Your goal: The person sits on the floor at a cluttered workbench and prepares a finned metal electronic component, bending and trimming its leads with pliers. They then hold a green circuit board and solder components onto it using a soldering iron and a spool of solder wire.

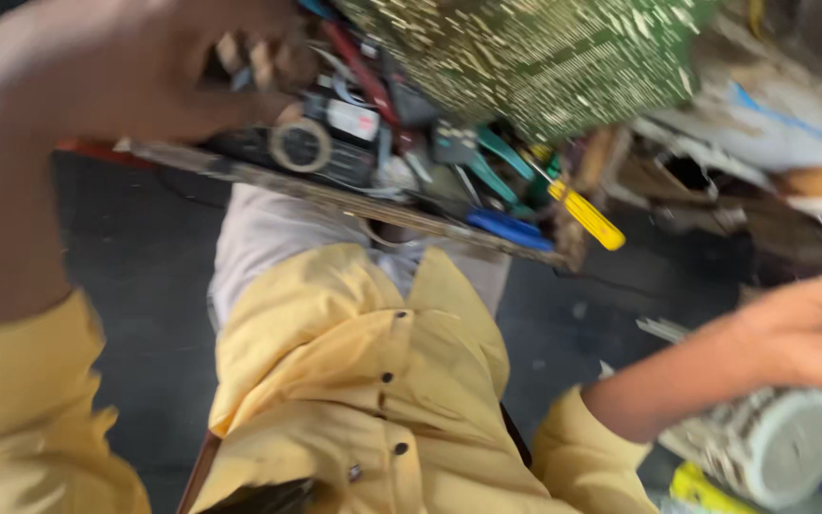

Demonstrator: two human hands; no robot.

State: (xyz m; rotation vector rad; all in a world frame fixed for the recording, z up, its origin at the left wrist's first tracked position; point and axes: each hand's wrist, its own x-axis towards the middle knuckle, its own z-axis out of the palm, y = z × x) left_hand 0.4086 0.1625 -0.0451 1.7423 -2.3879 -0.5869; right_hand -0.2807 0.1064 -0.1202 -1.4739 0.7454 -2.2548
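Observation:
My left hand (159, 67) is raised at the top left, fingers curled over the clutter of tools on a worn wooden board (335, 195); whether it grips anything is hidden by blur. Under its fingers lie a roll of tape (300, 146), dark tools and red-handled pliers (359, 71). My right hand (811, 328) reaches to the right edge, resting over a round grey-ended cylindrical part (773, 447); its fingers run out of view. A large green circuit board (544, 57) tilts above the tools.
A yellow-handled screwdriver (587, 217), a blue-handled tool (511, 228) and teal-handled tools (497, 162) lie on the board's right end. My yellow shirt (363, 381) fills the lower middle. Dark floor (145, 266) lies below. Cluttered cardboard and scraps (715, 181) sit at right.

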